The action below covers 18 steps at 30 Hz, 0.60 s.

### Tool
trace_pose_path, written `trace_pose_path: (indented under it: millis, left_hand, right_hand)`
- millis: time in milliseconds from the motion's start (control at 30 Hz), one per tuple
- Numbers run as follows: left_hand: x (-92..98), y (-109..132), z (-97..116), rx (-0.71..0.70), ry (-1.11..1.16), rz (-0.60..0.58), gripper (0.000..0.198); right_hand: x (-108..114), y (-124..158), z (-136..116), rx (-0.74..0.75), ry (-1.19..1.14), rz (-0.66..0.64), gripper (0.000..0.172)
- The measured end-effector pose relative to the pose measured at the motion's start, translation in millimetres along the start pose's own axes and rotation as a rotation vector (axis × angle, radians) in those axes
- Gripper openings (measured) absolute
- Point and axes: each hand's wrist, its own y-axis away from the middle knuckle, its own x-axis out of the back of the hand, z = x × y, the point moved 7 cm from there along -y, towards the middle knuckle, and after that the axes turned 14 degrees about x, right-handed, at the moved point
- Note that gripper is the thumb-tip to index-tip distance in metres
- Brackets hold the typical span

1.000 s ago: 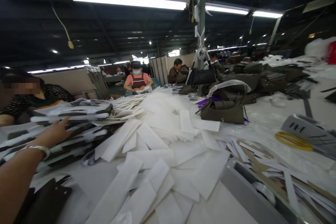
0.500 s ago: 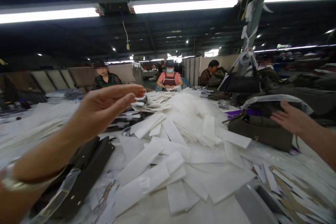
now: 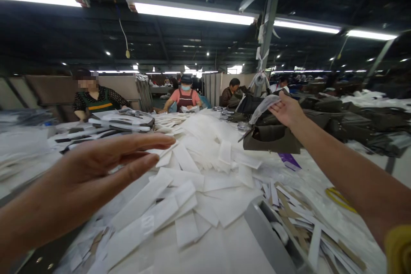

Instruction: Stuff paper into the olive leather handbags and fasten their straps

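My right hand [image 3: 287,111] is closed round the plastic-wrapped handle [image 3: 262,109] of a dark olive handbag [image 3: 272,140]. The bag hangs beneath that handle at the far right of the white pile, seemingly just above the table. Nothing is in my left hand [image 3: 109,162], which hovers over the left side with thumb and fingers apart. Below my left wrist, partly hidden, lies another dark bag [image 3: 45,261] with metal studs. White padding strips [image 3: 180,197] cover the middle of the table. A purple piece [image 3: 289,161] lies beside the held bag.
A grey dispenser-like holder [image 3: 272,235] stands at the near edge beside paper scraps [image 3: 308,222]. More dark bags [image 3: 346,120] are heaped at right. Wrapped handles [image 3: 122,120] are stacked at left. Several people work across the table, one in a red apron [image 3: 185,99]. A metal post [image 3: 268,30] rises behind.
My right hand has gone from open beside the handbag to holding its handle, and the bag has been raised. The view has turned right. My left hand stays open.
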Motion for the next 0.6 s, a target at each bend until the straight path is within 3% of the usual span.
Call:
trace_pose_path:
  millis: [100, 167, 267, 367, 500, 600]
  left_hand:
    - [-40.8, 2.4, 3.9, -0.020, 0.002, -0.169, 0.048]
    - [-70.4, 7.9, -5.7, -0.038, 0.066, -0.200, 0.066]
    - [-115.9, 31.6, -25.9, -0.053, 0.100, -0.177, 0.103]
    - [-150.0, 78.5, -41.4, -0.002, 0.169, -0.105, 0.126]
    - [-163.1, 162.9, -56.6, 0.222, 0.244, 0.052, 0.137]
    - [-153.0, 216.6, -72.1, 0.436, 0.262, 0.106, 0.119]
  right_hand:
    - [-45.6, 29.2, -62.8, 0.055, -0.084, -0.199, 0.022]
    - [-76.6, 60.1, -108.3, 0.089, -0.111, -0.342, 0.025]
    - [-110.7, 116.8, -160.1, 0.113, -0.065, -0.454, 0.035]
    - [-135.3, 185.6, -187.8, 0.158, 0.008, -0.596, 0.038]
    - [-156.3, 294.6, -195.4, 0.086, -0.111, -0.773, 0.031]
    - [-171.6, 373.2, -197.4, 0.106, -0.121, -0.994, 0.030]
